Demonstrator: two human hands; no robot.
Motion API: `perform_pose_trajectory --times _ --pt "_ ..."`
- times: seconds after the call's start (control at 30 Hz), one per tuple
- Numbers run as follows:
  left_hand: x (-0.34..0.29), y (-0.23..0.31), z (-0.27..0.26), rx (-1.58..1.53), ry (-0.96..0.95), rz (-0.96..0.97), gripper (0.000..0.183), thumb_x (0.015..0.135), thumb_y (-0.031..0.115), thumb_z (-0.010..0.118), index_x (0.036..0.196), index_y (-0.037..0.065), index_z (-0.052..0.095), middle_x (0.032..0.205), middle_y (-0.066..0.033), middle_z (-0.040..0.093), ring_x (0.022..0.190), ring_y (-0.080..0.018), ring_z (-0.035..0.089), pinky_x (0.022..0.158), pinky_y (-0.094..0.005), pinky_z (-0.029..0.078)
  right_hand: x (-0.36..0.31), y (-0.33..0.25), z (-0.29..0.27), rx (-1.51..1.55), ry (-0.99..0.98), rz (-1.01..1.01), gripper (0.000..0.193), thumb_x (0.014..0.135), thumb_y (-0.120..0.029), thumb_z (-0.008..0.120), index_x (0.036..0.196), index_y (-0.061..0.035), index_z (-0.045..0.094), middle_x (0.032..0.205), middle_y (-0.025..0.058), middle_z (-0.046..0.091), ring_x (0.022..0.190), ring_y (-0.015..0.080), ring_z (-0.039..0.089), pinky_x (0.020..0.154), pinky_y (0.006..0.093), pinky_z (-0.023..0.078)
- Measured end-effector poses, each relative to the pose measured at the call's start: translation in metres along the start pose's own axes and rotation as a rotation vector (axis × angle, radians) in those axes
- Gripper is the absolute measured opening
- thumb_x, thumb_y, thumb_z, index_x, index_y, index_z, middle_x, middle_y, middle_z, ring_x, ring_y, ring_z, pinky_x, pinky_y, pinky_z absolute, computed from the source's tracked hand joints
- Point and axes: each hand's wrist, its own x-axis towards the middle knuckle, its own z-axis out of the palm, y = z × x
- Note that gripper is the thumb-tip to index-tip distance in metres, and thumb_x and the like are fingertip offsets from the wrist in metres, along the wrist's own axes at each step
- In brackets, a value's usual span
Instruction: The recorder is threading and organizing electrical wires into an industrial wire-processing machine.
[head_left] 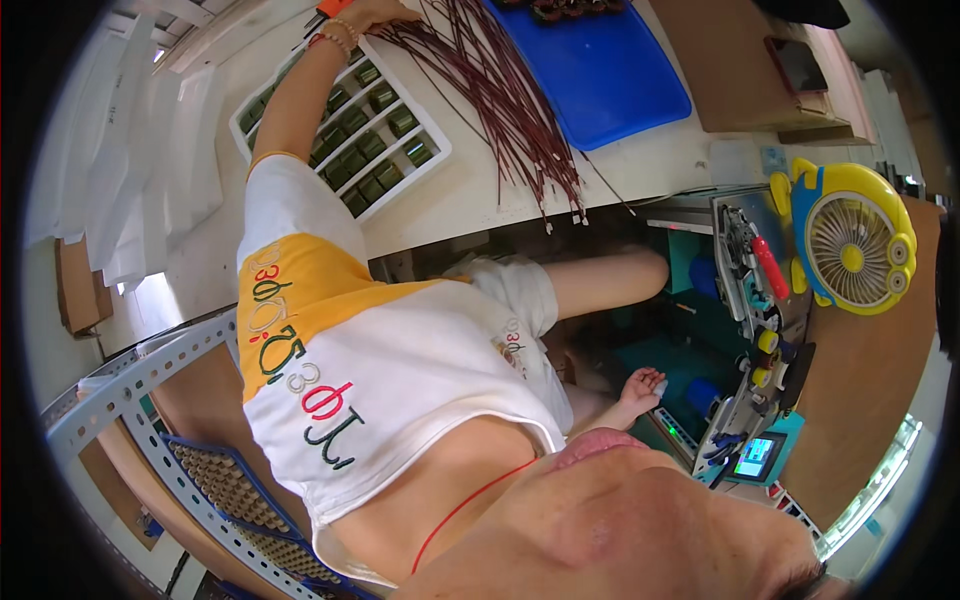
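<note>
My left hand (378,12) reaches to the far end of a bundle of thin dark brown wires (490,80). Its fingers are closed at the wires, partly cut off by the top edge. An orange-handled tool (332,8) shows beside the wrist. Under my left forearm lies a white tray (436,155) with rows of dark green cylindrical pieces (370,145). White tips end the wires near the table's edge. My right hand (638,393) is low by a bench machine (745,270), its fingers curled around a small whitish thing too small to name.
Beyond the wires sits a blue tray (610,90) with dark coiled pieces. A yellow and blue fan (850,240) stands at right, near a red handle (770,268) and a lit screen (755,456). A phone (797,65) lies far right. A perforated metal frame (135,390) stands at left.
</note>
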Motion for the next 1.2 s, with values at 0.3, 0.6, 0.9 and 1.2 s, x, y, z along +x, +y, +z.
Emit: perform_pose_trajectory --times 0.3,0.6,0.9,1.2 --pt "0.022 -0.015 0.004 -0.264 0.032 -0.221 0.036 0.089 0.030 0.075 0.069 0.003 0.063 0.061 -0.0002 0.051 0.051 -0.0085 0.041 0.045 -0.0277 0.031 0.000 -0.005 -0.029 0.015 -0.002 0.044 0.025 0.097 -0.025 0.060 0.107 -0.0022 0.064 0.097 0.0118 0.065 0.090 0.0276 0.062 0.081 0.0407 0.053" --pt "0.019 -0.053 -0.008 -0.713 -0.073 -0.137 0.024 0.097 0.024 0.067 0.080 0.009 0.062 0.071 0.0038 0.056 0.060 -0.0046 0.043 0.051 -0.0194 0.037 -0.002 -0.012 -0.049 0.046 0.016 0.069 0.026 0.096 -0.023 0.056 0.107 -0.0014 0.064 0.097 0.0134 0.066 0.090 0.0291 0.063 0.082 0.0424 0.054" --pt "-0.006 -0.039 -0.018 -1.009 -0.087 0.163 0.012 0.102 0.019 0.060 0.110 0.010 0.059 0.117 -0.0079 0.069 0.112 -0.0153 0.064 0.078 -0.0226 0.054 -0.004 -0.003 -0.051 0.038 0.065 0.048 0.023 0.096 -0.020 0.056 0.106 -0.0014 0.064 0.096 0.0139 0.066 0.090 0.0284 0.063 0.080 0.0414 0.054" --pt "-0.031 0.022 -0.019 -1.510 -0.086 0.192 0.018 0.099 0.021 0.060 0.111 0.008 0.056 0.096 -0.0100 0.067 0.095 -0.0256 0.070 0.074 -0.0440 0.058 -0.004 0.000 -0.046 0.018 -0.022 0.081 0.023 0.097 -0.020 0.055 0.105 -0.0008 0.064 0.096 0.0144 0.066 0.089 0.0283 0.062 0.081 0.0410 0.054"
